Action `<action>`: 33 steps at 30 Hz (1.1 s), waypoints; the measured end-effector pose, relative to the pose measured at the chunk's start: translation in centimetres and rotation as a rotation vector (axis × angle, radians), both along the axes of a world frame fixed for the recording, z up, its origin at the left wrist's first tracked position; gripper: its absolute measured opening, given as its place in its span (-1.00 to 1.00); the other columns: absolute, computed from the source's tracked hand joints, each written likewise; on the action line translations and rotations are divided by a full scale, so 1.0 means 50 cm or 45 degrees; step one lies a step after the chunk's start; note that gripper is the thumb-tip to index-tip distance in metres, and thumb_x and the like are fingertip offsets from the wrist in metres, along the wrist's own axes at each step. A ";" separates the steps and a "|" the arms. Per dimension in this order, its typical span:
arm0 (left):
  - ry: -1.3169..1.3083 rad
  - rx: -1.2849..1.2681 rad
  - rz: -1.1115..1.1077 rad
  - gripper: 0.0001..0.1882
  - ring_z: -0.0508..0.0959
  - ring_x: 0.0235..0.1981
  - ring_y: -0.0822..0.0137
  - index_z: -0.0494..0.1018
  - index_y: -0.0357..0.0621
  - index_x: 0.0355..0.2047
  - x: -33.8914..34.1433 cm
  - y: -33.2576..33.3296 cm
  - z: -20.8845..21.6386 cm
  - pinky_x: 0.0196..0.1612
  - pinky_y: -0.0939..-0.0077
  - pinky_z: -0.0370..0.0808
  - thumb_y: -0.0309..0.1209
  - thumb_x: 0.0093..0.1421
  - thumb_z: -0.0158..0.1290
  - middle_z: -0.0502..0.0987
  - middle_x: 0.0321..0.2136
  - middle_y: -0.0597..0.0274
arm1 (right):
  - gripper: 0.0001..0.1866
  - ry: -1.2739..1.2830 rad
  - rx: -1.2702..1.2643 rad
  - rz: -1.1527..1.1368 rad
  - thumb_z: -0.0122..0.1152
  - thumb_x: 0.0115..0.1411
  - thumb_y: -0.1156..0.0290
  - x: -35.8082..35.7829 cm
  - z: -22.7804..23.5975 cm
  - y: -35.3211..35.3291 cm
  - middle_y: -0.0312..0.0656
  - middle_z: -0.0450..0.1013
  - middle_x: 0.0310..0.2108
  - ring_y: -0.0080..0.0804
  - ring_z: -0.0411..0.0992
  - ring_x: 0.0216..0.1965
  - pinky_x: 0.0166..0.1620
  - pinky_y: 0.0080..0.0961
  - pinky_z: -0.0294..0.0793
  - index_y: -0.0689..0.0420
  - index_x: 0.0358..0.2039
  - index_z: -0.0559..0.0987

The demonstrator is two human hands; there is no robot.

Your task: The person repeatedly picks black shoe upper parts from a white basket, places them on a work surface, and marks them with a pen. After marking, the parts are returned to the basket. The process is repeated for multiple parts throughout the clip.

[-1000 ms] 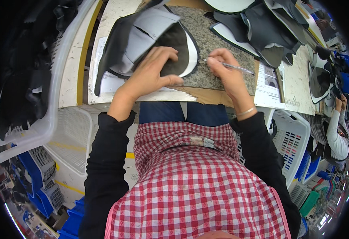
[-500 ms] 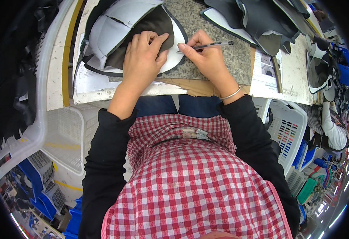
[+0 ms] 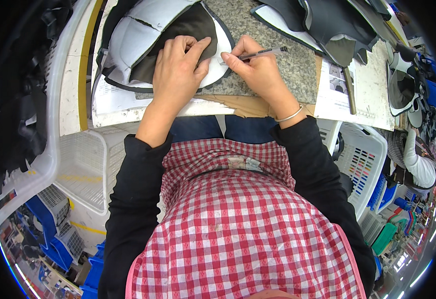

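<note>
My left hand (image 3: pixel 180 67) lies with its fingers partly spread on a dark, olive-brown cut piece (image 3: pixel 190 25), pressing it down. That piece rests on a white-lined, black-edged workpiece (image 3: pixel 145 27), which looks like part of a shoe upper. To the right, my right hand (image 3: pixel 253 65) pinches a slim pen (image 3: pixel 265 53). The pen's tip end meets the white border just beside the dark piece's edge, though the very tip is hard to make out. Under both lies a speckled stone slab (image 3: pixel 288 74).
More black, white-lined pieces (image 3: pixel 322 25) lie at the slab's far right. A thin dark rod (image 3: pixel 349 89) rests on a printed sheet (image 3: pixel 330 97). White plastic baskets stand at left (image 3: pixel 83 169) and right (image 3: pixel 360 159) below the table. Another person (image 3: pixel 417 159) is at the far right.
The pen and my right fingers have shifted very slightly; the pen still touches the white border. My left hand stays on the dark piece. The whole view has tilted a little.
</note>
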State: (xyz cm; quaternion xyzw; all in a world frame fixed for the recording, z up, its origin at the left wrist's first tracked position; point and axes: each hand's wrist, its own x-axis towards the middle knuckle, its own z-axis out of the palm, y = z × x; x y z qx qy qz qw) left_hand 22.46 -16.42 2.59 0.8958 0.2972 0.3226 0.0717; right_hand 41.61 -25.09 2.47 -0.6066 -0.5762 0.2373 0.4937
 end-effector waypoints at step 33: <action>-0.194 -0.031 0.053 -0.48 0.60 0.03 -0.07 0.47 -0.07 0.03 0.393 0.279 0.377 0.01 0.03 0.56 0.01 0.22 0.19 0.60 -0.02 -0.05 | -0.78 0.424 -0.021 0.029 0.35 0.30 0.44 0.023 0.037 -0.071 -0.42 0.37 -0.53 -0.70 0.25 -0.48 -0.41 -0.62 0.25 0.15 -0.40 0.45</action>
